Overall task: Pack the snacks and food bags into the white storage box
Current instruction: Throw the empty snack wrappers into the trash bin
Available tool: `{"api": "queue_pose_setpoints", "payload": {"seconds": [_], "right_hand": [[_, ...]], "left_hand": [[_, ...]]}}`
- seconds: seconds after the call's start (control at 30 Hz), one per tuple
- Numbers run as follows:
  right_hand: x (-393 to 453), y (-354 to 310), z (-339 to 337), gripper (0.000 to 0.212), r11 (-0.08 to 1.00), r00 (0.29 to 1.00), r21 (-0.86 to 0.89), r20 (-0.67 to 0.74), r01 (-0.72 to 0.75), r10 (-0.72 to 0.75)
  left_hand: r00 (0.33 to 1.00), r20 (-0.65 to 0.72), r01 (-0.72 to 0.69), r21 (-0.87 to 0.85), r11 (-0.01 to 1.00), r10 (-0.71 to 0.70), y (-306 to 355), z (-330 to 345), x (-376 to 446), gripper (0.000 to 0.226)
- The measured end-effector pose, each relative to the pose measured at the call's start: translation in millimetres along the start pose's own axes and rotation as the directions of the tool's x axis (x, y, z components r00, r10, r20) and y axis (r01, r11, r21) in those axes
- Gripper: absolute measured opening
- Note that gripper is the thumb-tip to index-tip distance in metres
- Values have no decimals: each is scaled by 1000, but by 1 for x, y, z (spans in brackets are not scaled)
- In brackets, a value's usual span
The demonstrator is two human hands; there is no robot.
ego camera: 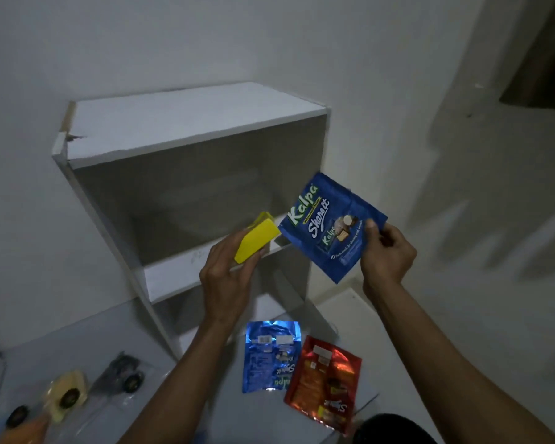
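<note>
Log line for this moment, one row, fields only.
left hand: holds yellow box | right hand: holds blue Kalpa bag | floor: blue bag, red bag unpacked

Two flat snack bags [271, 355] side by side on the floor before the shelf unit [189, 155], more packets [122, 373] to their left.

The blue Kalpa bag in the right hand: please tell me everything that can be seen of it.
The blue Kalpa bag is a flat, glossy pouch, plastic or foil by its look, printed "Kalpa" in white and green, "Share it" in white, with a picture of wafer pieces. It is held in the air, tilted, its front toward the camera, before the white shelf unit. The right hand pinches its right edge, thumb on the front. Nothing else touches it.
</note>
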State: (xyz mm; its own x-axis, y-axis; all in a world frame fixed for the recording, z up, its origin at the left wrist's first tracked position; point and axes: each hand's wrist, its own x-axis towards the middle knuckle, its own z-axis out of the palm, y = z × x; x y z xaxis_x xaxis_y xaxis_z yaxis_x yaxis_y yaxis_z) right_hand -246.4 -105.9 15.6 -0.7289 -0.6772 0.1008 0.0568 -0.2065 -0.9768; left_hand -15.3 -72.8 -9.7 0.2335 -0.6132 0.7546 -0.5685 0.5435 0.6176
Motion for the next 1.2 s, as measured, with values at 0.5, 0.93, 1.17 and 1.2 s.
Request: {"api": "queue_pose_setpoints", "payload": {"seconds": [0.5,0.93,1.17,1.2], "right_hand": [[85,10,-279,8,981,987,-181,-131,73,-97],[40,138,-409,13,822,940,-499,-319,-275,121],[20,209,-420,14,689,847,-511,-427,-514,316],[18,219,-420,14,677,837,-510,-438,-531,327]], "left_hand": [[922,248,343,-171,924,-297,143,173,-160,33],[607,625,512,165,843,-491,141,250,-317,29],[484,686,542,253,802,-543,113,274,-370,23],[469,690,549,261,794,-551,107,276,-379,23]]}}
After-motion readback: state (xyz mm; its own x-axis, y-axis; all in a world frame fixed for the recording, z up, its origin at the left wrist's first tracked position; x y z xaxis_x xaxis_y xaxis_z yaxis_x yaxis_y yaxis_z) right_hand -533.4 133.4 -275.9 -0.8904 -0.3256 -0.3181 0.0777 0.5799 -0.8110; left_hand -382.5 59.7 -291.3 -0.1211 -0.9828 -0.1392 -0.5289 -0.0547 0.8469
